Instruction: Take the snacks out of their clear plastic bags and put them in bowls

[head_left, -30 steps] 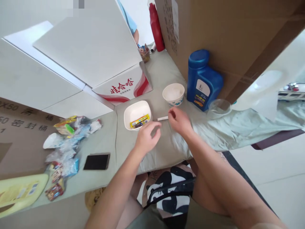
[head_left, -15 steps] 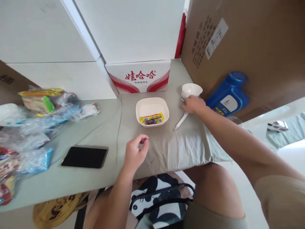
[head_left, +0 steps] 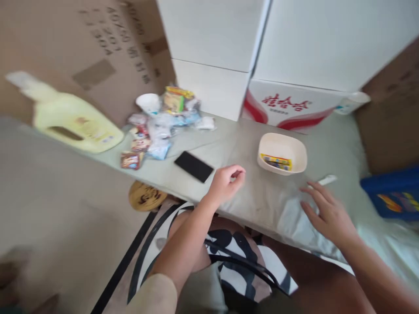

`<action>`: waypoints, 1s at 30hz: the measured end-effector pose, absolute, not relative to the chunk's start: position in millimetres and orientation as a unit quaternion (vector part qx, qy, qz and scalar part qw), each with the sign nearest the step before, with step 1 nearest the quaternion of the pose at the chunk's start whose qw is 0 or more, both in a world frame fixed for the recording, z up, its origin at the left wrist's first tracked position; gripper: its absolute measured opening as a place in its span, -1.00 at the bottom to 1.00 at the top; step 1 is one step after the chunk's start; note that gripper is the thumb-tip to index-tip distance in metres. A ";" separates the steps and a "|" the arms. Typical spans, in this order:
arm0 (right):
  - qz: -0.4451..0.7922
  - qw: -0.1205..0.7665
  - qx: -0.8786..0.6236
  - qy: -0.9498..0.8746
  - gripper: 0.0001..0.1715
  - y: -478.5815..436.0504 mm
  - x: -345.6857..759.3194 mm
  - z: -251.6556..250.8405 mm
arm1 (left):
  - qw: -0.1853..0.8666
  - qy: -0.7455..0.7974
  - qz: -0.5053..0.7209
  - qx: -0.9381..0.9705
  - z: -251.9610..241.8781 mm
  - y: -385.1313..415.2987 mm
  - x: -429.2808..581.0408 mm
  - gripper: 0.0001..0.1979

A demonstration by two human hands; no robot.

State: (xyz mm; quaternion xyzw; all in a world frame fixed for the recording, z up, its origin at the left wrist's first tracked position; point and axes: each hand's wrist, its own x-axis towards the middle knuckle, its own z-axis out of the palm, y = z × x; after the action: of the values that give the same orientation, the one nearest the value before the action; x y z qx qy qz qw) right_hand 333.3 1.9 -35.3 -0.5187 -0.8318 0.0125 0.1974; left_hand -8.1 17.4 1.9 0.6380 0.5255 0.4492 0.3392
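Note:
My left hand (head_left: 227,183) is above the table edge between the black phone and the cream plastic bowl, its thumb and fingers curled together with nothing seen in them. Two small yellow wrapped packets (head_left: 276,162) lie inside the bowl (head_left: 296,146). To the bowl's lower right is my right hand (head_left: 327,213), slightly blurred, fingers apart and holding nothing. Just beyond its fingertips lies a slim white tool (head_left: 327,180), partly hidden by the hand. A white cup (head_left: 352,104) stands at the back right, apart from both hands.
The black phone (head_left: 194,166) lies left of my left hand. Several plastic-wrapped packets (head_left: 160,135) are heaped farther left, near a pale yellow jug (head_left: 77,120). A blue bottle (head_left: 393,192) is at the right. A white and red carton (head_left: 288,107) stands behind the bowl.
The view has swung left, so the table things appear farther right. My right hand has let go of the cup and drawn back toward me, opening. The left hand keeps its curled shape.

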 end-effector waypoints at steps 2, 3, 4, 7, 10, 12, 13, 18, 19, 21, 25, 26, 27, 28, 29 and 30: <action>0.010 0.206 -0.517 -0.831 -0.52 -22.9 333.6 -58.9 | 0.282 0.561 0.452 0.634 1.1 14.5 -42.9 -0.81; 0.003 0.203 -0.525 -0.827 -0.51 -32.2 333.4 -69.4 | 0.247 0.586 0.449 0.629 1.0 13.0 -64.3 -0.80; -0.005 0.201 -0.529 -0.824 -0.50 -39.4 332.8 -78.1 | 0.210 0.617 0.440 0.617 1.5 12.0 -87.5 -0.79; -0.018 0.192 -0.552 -0.811 -0.49 -50.3 328.6 -91.0 | 0.093 0.740 0.351 0.567 5.4 14.7 -158.8 -0.80; -0.015 0.194 -0.568 -0.800 -0.51 -50.9 324.1 -89.3 | 0.002 0.819 0.214 0.533 9.6 27.7 -213.3 -0.62; -0.011 0.195 -0.573 -0.796 -0.52 -50.1 322.1 -86.3 | 0.019 0.843 0.111 0.527 9.5 37.9 -233.2 -0.51; -0.010 0.196 -0.576 -0.794 -0.52 -49.8 321.4 -85.2 | 0.023 0.846 0.076 0.528 8.4 42.3 -238.4 -0.50; -0.018 0.190 -0.578 -0.793 -0.52 -50.2 320.7 -85.0 | 0.001 0.832 0.066 0.550 -0.6 54.1 -234.3 -0.62; -0.020 0.191 -0.577 -0.794 -0.52 -50.3 320.9 -85.2 | -0.001 0.828 0.090 0.553 -1.8 55.5 -230.8 -0.64; -0.023 0.194 -0.574 -0.795 -0.52 -50.3 321.2 -85.2 | 0.002 0.828 0.159 0.537 -3.0 59.1 -223.7 -0.67; -0.028 0.199 -0.576 -0.792 -0.52 -50.2 321.0 -84.5 | 0.067 0.807 0.384 0.443 -0.6 70.5 -209.3 -0.69; -0.028 0.199 -0.577 -0.792 -0.52 -50.0 320.8 -84.4 | 0.111 0.784 0.438 0.426 0.6 73.6 -204.6 -0.70; -0.026 0.200 -0.577 -0.792 -0.53 -49.8 320.8 -84.4 | 0.160 0.755 0.477 0.420 2.0 76.6 -199.0 -0.72; -0.023 0.200 -0.576 -0.792 -0.53 -49.5 320.8 -84.5 | 0.203 0.728 0.497 0.426 3.4 79.3 -192.3 -0.73; -0.020 0.199 -0.576 -0.793 -0.53 -49.2 321.0 -84.4 | 0.230 0.707 0.495 0.449 4.7 81.8 -184.3 -0.73; -0.019 0.198 -0.576 -0.793 -0.53 -48.8 321.2 -84.3 | 0.241 0.692 0.473 0.489 5.8 84.1 -175.3 -0.72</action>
State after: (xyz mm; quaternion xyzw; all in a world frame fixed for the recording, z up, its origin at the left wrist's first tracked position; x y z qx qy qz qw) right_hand 321.2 -48.8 -84.3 -0.5760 -0.7928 -0.0186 0.1982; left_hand -175.3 84.1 5.8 0.4889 0.6920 0.4733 0.2409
